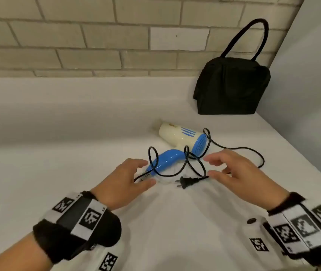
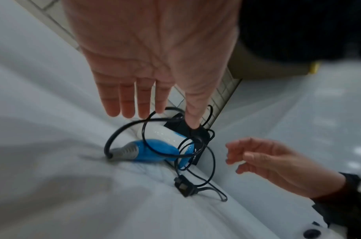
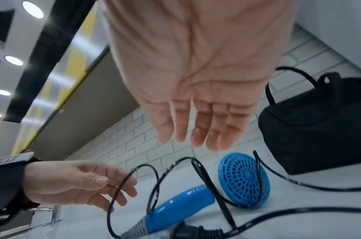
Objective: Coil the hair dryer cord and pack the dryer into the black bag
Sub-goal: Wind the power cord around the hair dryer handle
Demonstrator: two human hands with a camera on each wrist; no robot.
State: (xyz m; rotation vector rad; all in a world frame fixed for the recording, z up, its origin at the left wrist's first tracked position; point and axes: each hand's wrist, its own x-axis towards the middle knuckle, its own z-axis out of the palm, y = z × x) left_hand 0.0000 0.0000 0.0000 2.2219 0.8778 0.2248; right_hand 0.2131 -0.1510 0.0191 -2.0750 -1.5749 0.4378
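A cream and blue hair dryer [image 1: 177, 141] [image 2: 163, 142] [image 3: 244, 179] lies on its side on the white table [image 1: 77, 153]. Its black cord [image 1: 237, 148] [image 2: 122, 131] [image 3: 132, 176] loops loosely over the blue handle and trails right, and the plug [image 1: 186, 181] [image 2: 183, 187] [image 3: 188, 229] lies in front. My left hand [image 1: 136, 173] [image 2: 138, 95] hovers open at the handle's end. My right hand [image 1: 226, 167] [image 3: 202, 126] hovers open just right of the loops, near the plug's cord. Neither holds anything. The black bag [image 1: 232, 85] [image 3: 318, 129] stands at the back right.
A brick wall [image 1: 97, 36] runs behind the table. A pale wall [image 1: 312, 94] bounds the table on the right. Small black-and-white markers [image 1: 258, 244] and a dark button [image 1: 251, 221] sit on the near table surface.
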